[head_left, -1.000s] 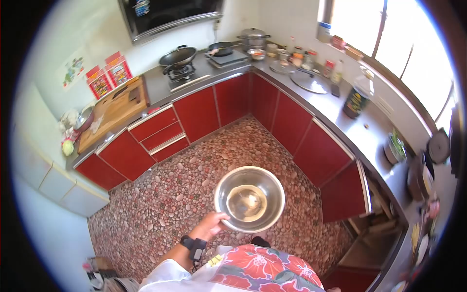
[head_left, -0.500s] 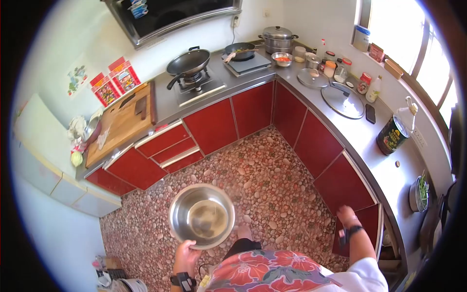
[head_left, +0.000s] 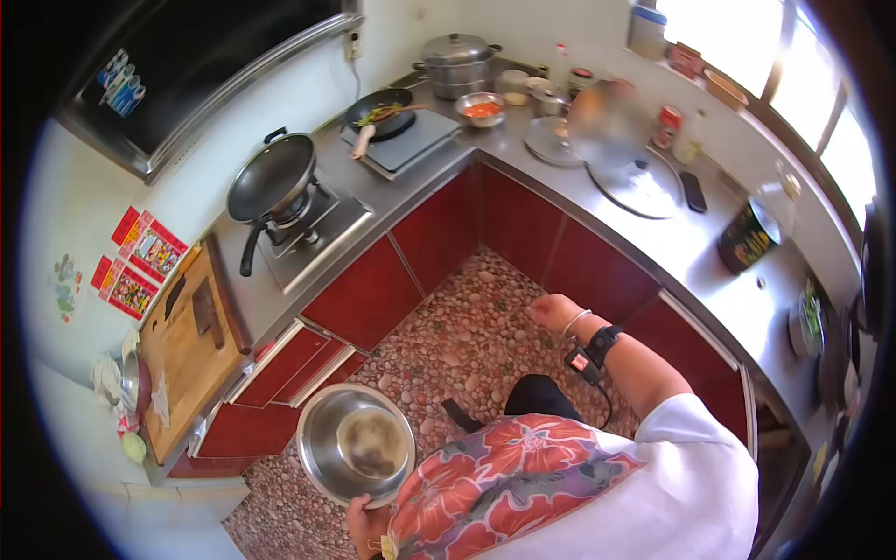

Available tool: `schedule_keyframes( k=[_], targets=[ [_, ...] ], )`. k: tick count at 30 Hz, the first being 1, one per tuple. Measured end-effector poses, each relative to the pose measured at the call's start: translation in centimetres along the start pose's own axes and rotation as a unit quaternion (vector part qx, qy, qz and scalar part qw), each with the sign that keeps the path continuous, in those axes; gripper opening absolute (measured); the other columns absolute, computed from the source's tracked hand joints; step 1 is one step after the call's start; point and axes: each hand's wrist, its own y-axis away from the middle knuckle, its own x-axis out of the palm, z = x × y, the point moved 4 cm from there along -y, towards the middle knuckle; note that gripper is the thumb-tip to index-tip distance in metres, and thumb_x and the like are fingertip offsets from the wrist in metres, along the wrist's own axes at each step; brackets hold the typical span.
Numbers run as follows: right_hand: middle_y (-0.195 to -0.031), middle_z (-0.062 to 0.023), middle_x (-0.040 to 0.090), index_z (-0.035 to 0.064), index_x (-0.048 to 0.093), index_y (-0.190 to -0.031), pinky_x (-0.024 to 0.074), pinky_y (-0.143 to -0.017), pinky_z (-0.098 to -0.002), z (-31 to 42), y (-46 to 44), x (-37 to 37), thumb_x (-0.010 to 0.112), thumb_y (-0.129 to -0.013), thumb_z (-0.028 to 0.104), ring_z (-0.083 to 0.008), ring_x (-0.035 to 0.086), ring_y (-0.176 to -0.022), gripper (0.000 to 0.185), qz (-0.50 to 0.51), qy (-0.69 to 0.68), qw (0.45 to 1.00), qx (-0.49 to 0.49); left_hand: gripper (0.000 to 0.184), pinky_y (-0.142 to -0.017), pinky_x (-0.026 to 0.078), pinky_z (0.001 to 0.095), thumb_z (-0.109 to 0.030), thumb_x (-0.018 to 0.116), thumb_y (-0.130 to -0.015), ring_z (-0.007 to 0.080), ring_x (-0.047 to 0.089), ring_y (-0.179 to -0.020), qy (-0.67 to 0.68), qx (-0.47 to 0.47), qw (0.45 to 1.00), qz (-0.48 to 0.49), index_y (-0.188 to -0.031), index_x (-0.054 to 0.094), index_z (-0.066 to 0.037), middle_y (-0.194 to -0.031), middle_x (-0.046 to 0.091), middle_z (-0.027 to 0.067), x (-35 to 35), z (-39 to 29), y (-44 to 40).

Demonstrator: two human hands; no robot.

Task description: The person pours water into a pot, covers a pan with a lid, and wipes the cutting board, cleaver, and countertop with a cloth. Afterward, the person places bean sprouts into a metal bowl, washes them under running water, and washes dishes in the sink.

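Note:
A wide stainless steel basin (head_left: 317, 439) hangs above the floor, tilted a little, with what looks like some cloudy, pale liquid at its bottom. My left hand (head_left: 366, 523) grips its near rim, thumb over the edge. In front of my body, above the floor, my right hand (head_left: 554, 314) is loosely closed, with nothing visible in it. A bracelet and a black strapped device (head_left: 586, 364) are on that wrist. The red cabinet doors (head_left: 597, 269) lie beyond this hand.
A wok (head_left: 273, 177) sits on the gas stove. A frying pan (head_left: 378, 114) with food rests on a flat cooker. A glass lid (head_left: 644, 187), a phone (head_left: 693, 192) and a large dark bottle (head_left: 749, 235) stand along the right counter. A wooden cutting board (head_left: 182, 373) holds a cleaver (head_left: 204, 310).
My view and body have turned toward the right counter. My right hand has moved from beside the lower right cabinet to in front of me. The basin stays in my left hand.

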Motion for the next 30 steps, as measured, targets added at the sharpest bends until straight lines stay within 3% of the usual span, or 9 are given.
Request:
schedule_keyframes(
  k=[5,9,12,15,18,21,23,25,30],
  targets=[
    [-0.086,-0.012,0.063,0.0002,0.06,-0.097,0.0478,-0.07,-0.031,7.8,-15.5,-2.7,0.06,-0.078,0.024,-0.0191,0.06,-0.078,0.031,-0.036,-0.122,0.982,-0.141,0.038,-0.089,0.043,0.0438,0.003,0.049,-0.068,0.0275,0.055,-0.097,0.002,0.014,1.0,-0.023,-0.105,0.048,0.003,-0.101,0.056,0.0127,11.6,-1.1,-5.2],
    [-0.085,-0.0079,0.061,-0.0015,0.057,-0.102,0.0473,-0.067,-0.0279,15.2,-30.3,-3.9,0.061,-0.079,0.027,-0.0157,0.058,-0.076,0.037,0.077,-0.39,0.913,-0.087,0.042,-0.09,0.042,0.0461,0.004,0.049,-0.066,0.03,0.053,-0.1,0.039,0.04,0.998,-0.01,-0.108,0.046,0.003,-0.106,0.055,0.0139,19.7,-0.2,-11.2],
    [-0.088,-0.01,0.06,-0.0003,0.053,-0.107,0.0476,-0.07,-0.0302,20.7,-39.9,-4.4,0.06,-0.08,0.031,-0.0197,0.058,-0.079,0.042,0.089,-0.431,0.897,-0.041,0.046,-0.091,0.041,0.0479,0.004,0.049,-0.065,0.031,0.052,-0.102,0.046,0.063,0.997,-0.018,-0.112,0.045,0.003,-0.109,0.054,0.0148,27.1,0.4,-14.4],
    [-0.098,-0.0165,0.057,-0.0008,0.043,-0.118,0.047,-0.077,-0.0352,25.7,-47.8,-4.6,0.058,-0.083,0.032,-0.0274,0.057,-0.088,0.05,0.131,-0.534,0.834,0.04,0.044,-0.093,0.04,0.0454,0.002,0.047,-0.068,0.0304,0.053,-0.102,0.066,0.011,0.997,-0.047,-0.112,0.044,0.006,-0.11,0.054,0.0162,27.4,1.9,-19.6],
    [-0.096,-0.0165,0.055,0.0009,0.042,-0.115,0.0481,-0.074,-0.0417,29.0,-52.6,-4.1,0.061,-0.08,0.027,-0.0307,0.056,-0.082,0.047,0.184,-0.666,0.72,0.072,0.046,-0.093,0.04,0.0459,0.002,0.048,-0.067,0.0307,0.053,-0.103,0.052,0.031,0.997,-0.041,-0.113,0.044,0.005,-0.111,0.054,0.0161,31.9,2.0,-22.3],
    [-0.091,-0.0146,0.053,0.003,0.044,-0.106,0.0496,-0.069,-0.041,29.8,-54.5,-4.2,0.067,-0.076,0.023,-0.0272,0.057,-0.077,0.043,0.201,-0.704,0.679,0.058,0.047,-0.093,0.04,0.0466,0.001,0.049,-0.067,0.0309,0.052,-0.104,0.042,0.012,0.999,-0.027,-0.114,0.044,0.004,-0.111,0.054,0.0156,36.0,1.9,-25.2],
    [-0.066,-0.0107,0.054,-0.0008,0.05,-0.08,0.0484,-0.046,-0.0336,28.4,-55.0,-4.8,0.067,-0.072,0.014,-0.0218,0.057,-0.055,0.024,0.091,-0.617,0.781,0.025,0.049,-0.093,0.04,0.0465,0.001,0.05,-0.066,0.031,0.052,-0.104,0.02,0.001,1.0,-0.009,-0.115,0.044,0.004,-0.112,0.054,0.0152,38.6,1.6,-27.3],
    [-0.061,-0.0083,0.052,-0.0015,0.05,-0.075,0.0465,-0.044,-0.0313,27.2,-54.1,-7.5,0.065,-0.07,0.01,-0.0191,0.054,-0.049,0.02,0.06,-0.535,0.842,0.02,0.05,-0.093,0.04,0.0463,0.001,0.05,-0.066,0.0309,0.051,-0.105,0.004,-0.014,1.0,0.002,-0.116,0.043,0.004,-0.113,0.053,0.0154,40.5,1.0,-29.1],
    [-0.06,-0.0055,0.051,-0.001,0.051,-0.077,0.0423,-0.042,-0.027,22.7,-52.0,-14.4,0.062,-0.071,0.01,-0.0153,0.049,-0.043,0.017,0.121,-0.489,0.863,-0.017,0.049,-0.091,0.042,0.0442,0.0,0.051,-0.068,0.0308,0.055,-0.099,-0.066,-0.048,0.996,0.027,-0.116,0.043,0.004,-0.111,0.053,0.0157,43.9,-0.8,-33.8]
  ],
)
